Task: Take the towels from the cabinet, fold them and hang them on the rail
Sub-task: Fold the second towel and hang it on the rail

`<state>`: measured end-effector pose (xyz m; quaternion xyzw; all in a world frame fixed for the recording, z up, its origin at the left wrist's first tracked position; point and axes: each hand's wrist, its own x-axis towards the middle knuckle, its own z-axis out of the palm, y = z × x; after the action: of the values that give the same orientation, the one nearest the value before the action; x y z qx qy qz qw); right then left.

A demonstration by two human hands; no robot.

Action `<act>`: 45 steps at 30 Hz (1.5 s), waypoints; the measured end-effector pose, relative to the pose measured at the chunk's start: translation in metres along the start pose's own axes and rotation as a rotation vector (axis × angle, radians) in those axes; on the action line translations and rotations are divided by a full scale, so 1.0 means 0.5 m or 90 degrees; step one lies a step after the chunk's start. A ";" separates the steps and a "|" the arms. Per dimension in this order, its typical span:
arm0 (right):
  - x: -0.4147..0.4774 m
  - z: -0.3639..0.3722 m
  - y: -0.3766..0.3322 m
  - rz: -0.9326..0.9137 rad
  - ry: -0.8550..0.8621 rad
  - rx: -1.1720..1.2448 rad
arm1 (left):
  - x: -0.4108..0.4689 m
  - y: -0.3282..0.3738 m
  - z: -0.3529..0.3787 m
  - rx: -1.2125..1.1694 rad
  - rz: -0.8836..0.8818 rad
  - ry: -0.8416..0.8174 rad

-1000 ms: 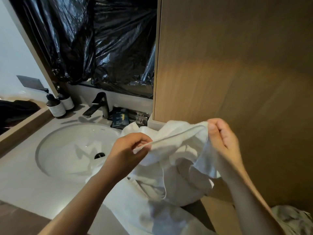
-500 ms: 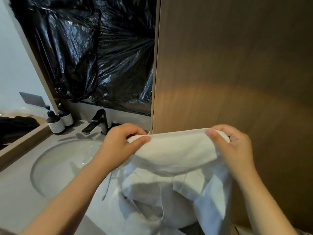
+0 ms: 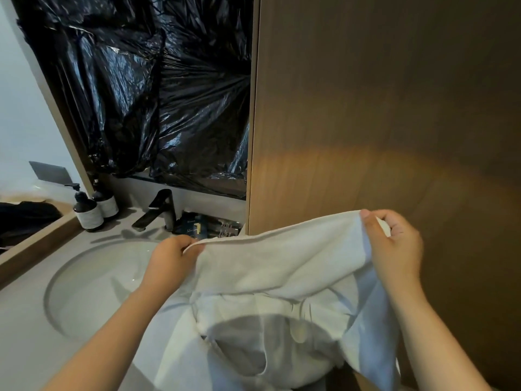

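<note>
I hold a white towel (image 3: 270,266) stretched by its top edge in front of me, above the right part of the sink counter. My left hand (image 3: 172,258) pinches the towel's left corner. My right hand (image 3: 394,244) grips the right corner, slightly higher. The rest of the towel hangs down in loose folds, its lower end bunched on the counter. A tall wooden cabinet door (image 3: 380,122) stands shut just behind the towel. No rail is in view.
A round white basin (image 3: 93,286) is set in the grey counter at the left, with a black tap (image 3: 160,210) behind it. Two dark pump bottles (image 3: 90,213) stand at the back left. Black plastic sheeting (image 3: 158,88) covers the mirror. Small dark packets (image 3: 208,224) lie behind the tap.
Both hands have moved apart and drawn the towel's top edge out straight; it was bunched between them a second ago. The view has tilted up slightly.
</note>
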<state>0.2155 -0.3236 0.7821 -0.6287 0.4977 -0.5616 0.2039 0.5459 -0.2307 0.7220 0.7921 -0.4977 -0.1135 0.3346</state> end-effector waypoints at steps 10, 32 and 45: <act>0.010 0.017 -0.022 -0.062 -0.028 -0.010 | -0.019 0.131 -0.074 -0.244 0.126 0.068; -0.050 0.041 -0.137 -0.163 -0.404 0.153 | -0.097 0.242 -0.022 -0.333 0.234 -0.089; -0.064 0.020 -0.066 -0.230 -0.245 -0.091 | -0.105 0.244 -0.039 -0.280 0.287 0.101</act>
<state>0.2419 -0.2852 0.7900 -0.8151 0.3679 -0.4228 0.1465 0.4435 -0.2114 0.8071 0.5774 -0.5963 -0.0793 0.5520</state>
